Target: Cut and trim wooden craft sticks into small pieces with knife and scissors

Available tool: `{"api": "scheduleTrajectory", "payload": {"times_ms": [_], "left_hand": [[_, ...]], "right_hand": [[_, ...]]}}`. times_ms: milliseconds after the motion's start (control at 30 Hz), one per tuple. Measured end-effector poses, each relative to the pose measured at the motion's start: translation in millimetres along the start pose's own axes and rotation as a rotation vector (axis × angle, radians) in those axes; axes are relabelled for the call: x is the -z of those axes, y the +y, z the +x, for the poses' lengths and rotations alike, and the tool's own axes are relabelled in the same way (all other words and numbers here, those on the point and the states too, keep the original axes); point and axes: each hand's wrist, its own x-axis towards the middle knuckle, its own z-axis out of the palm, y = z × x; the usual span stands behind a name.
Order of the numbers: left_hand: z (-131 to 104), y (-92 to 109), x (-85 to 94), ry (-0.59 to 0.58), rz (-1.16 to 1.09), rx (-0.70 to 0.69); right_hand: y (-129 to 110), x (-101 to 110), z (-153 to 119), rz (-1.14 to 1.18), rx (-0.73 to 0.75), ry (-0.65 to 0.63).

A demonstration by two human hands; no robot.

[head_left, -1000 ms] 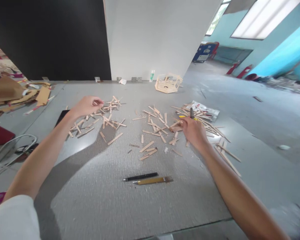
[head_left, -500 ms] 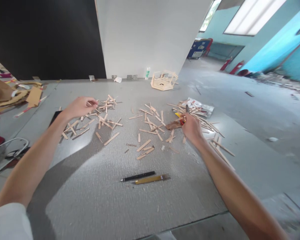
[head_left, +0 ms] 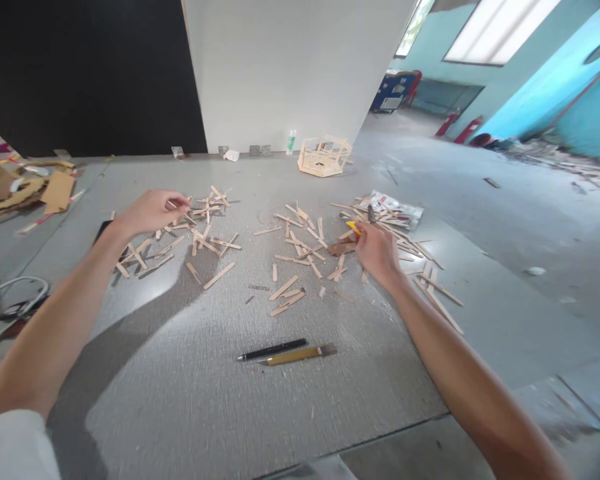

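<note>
My left hand (head_left: 153, 212) is over the left pile of wooden craft sticks (head_left: 213, 245), its thumb and fingers pinched on what looks like a thin stick. On the right, my right hand (head_left: 377, 252) has its fingers closed around a yellow-and-red tool (head_left: 353, 227), mostly hidden by the hand; its kind is unclear. A dark tip sticks up just beyond those fingers. Brown scrap (head_left: 341, 249) lies beside this hand, with more craft sticks (head_left: 431, 297) around it. Between the hands is a loose middle group of sticks (head_left: 300, 257).
A black pen (head_left: 273, 349) and a yellow-handled craft knife (head_left: 300, 355) lie near the front. At the back stand a small stick-built frame (head_left: 324, 160) and a white-green glue stick (head_left: 291, 142) against the board. A plastic packet (head_left: 397, 210) lies right; cardboard (head_left: 57, 192) is far left.
The whole view has shifted slightly, moving things a little left and up. Less red shows at the tool under my right hand. My left hand stays pinched over the left pile.
</note>
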Motion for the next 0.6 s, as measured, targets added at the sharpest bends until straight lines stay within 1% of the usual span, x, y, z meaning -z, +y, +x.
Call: {"api": "scheduleTrajectory", "payload": {"times_ms": [133, 233, 300, 400, 467, 533, 600], "left_hand": [[0, 0, 0.3, 0.005, -0.004, 0.014], [1, -3, -0.2, 0.001, -0.013, 0.008], [2, -5, -1.0, 0.006, -0.016, -0.005], [3, -6, -2.7, 0.005, -0.015, -0.019], [3, -6, -4.1, 0.002, -0.017, -0.021], [3, -6, -5.0, 0.006, -0.018, -0.018], [3, -7, -5.1, 0.009, -0.014, -0.022]], "right_hand": [[-2, 2, -2, -0.019, 0.021, -0.038], [-11, -1, -5, -0.032, 0.069, -0.066], [-21, -6, -7, -0.028, 0.154, -0.112], [-35, -17, -6, 0.008, 0.329, -0.239], [-39, -21, -5, 0.031, 0.409, -0.320], [-39, -20, -3, 0.044, 0.454, -0.365], [-35, -13, -2, 0.053, 0.490, -0.384]]}}
